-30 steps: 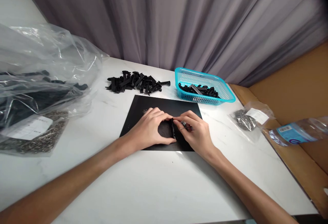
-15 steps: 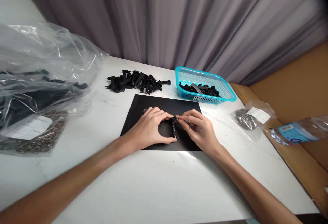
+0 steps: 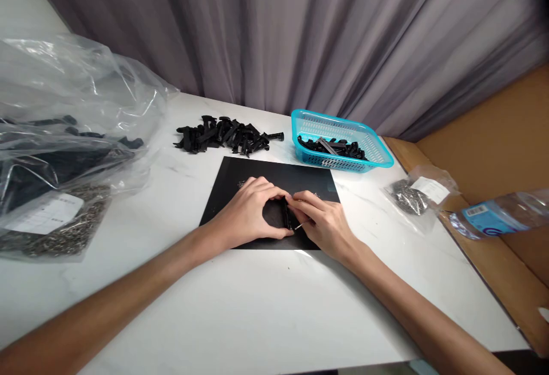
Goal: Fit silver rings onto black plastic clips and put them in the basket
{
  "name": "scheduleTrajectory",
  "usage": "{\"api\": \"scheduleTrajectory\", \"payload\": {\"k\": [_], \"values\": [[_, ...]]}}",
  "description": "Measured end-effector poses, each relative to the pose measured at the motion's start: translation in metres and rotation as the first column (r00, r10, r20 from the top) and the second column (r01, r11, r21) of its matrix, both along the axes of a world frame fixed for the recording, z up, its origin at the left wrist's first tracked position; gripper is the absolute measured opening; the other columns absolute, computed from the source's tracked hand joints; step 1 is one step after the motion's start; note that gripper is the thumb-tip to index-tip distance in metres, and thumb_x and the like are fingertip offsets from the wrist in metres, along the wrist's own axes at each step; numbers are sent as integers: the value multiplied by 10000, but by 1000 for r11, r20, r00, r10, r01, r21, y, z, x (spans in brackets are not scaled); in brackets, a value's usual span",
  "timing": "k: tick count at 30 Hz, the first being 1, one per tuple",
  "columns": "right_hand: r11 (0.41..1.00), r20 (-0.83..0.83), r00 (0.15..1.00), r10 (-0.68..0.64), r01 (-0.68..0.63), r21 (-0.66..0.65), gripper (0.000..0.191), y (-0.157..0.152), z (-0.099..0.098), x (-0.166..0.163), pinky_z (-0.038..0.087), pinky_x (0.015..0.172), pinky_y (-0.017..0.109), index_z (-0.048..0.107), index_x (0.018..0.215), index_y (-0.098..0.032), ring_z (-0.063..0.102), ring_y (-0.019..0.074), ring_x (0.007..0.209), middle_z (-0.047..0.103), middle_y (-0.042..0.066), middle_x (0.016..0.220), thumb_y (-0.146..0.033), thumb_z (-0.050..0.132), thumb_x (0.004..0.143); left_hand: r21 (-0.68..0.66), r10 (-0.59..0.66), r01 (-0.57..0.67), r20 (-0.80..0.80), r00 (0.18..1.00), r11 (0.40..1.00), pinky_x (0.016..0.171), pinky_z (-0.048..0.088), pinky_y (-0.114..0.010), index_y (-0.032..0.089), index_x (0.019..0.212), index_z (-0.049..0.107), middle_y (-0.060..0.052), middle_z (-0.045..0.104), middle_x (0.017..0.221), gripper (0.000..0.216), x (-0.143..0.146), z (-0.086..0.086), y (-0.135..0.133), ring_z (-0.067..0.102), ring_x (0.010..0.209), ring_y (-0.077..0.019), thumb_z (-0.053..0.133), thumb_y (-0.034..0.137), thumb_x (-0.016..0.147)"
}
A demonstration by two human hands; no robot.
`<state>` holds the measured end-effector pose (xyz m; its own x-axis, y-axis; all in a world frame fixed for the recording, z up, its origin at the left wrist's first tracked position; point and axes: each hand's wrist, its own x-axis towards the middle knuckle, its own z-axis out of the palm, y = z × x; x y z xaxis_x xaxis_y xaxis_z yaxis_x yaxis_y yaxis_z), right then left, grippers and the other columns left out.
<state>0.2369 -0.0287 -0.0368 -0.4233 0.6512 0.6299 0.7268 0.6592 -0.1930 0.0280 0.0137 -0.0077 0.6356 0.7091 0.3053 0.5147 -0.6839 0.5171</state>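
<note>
My left hand (image 3: 251, 212) is closed on a slim black plastic part (image 3: 287, 215), its ends between thumb and fingers over a black mat (image 3: 227, 175). At the part's right side is my right hand (image 3: 323, 220), its fingertips against the upper end. A thin metal rod-like tool (image 3: 301, 225) sticks out from under the right fingers toward the part's lower end; most of it is hidden. Small shiny metal bits (image 3: 311, 194) lie on the mat behind the right hand, and more bits (image 3: 245, 183) behind the left.
A pile of black plastic parts (image 3: 227, 135) lies behind the mat. Right of it stands a blue basket (image 3: 386, 160) of similar parts. Clear bags (image 3: 77, 78) with black parts and metal pieces fill the left; a smaller bag (image 3: 407, 198) and plastic bottle (image 3: 493, 218) are right.
My right hand has shifted left and closed in on the black part, and the metal tool now points toward the part's lower end. My left hand keeps its grip.
</note>
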Motion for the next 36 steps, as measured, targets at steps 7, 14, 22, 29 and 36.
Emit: {"api": "scheduleTrajectory", "payload": {"k": [7, 14, 22, 29, 36], "values": [[987, -115, 993, -9, -10, -161, 286, -1, 9, 9, 534, 610, 284, 704, 1231, -214, 653, 142, 722, 681, 76, 1043, -284, 471, 1082, 3, 20, -20, -28, 999, 1000, 953, 460, -442, 189, 1152, 691, -43, 714, 1045, 615, 0, 1, -1, 593, 1031, -272, 888, 482, 649], [969, -308, 946, -104, 26, -247, 433, 2, 25, 22, 507, 891, 407, 703, 1172, -215, 584, 226, 1006, 576, 101, 1089, -340, 293, 1114, 16, 4, -4, -24, 1000, 1000, 961, 461, -441, 204, 1168, 677, -38, 726, 1073, 601, -1, 1, -1, 600, 1029, -268, 880, 469, 669], [981, -194, 980, -53, 15, -193, 404, 6, 27, 24, 464, 879, 417, 622, 893, -217, 559, 222, 899, 606, 71, 932, -331, 305, 1116, 23, 8, -7, -34, 999, 1000, 964, 458, -451, 201, 1160, 675, -43, 719, 1073, 590, 0, 4, -3, 597, 1026, -274, 874, 471, 675], [967, -112, 993, 43, -69, -245, 242, 9, 16, 12, 561, 838, 333, 613, 1194, -236, 645, 197, 964, 592, 89, 1093, -256, 395, 1090, 30, 10, -9, -35, 999, 1000, 949, 451, -452, 216, 1154, 670, -47, 697, 1051, 579, -1, 1, -1, 593, 1023, -283, 849, 510, 688], [988, -45, 997, 61, -66, -143, 200, 14, 16, 4, 532, 810, 340, 614, 1039, -208, 641, 200, 890, 660, 85, 1002, -196, 419, 1080, 23, 7, -6, -41, 999, 1000, 929, 450, -445, 214, 1127, 669, -42, 684, 1019, 551, -1, 1, -1, 588, 1000, -279, 834, 523, 701]]}}
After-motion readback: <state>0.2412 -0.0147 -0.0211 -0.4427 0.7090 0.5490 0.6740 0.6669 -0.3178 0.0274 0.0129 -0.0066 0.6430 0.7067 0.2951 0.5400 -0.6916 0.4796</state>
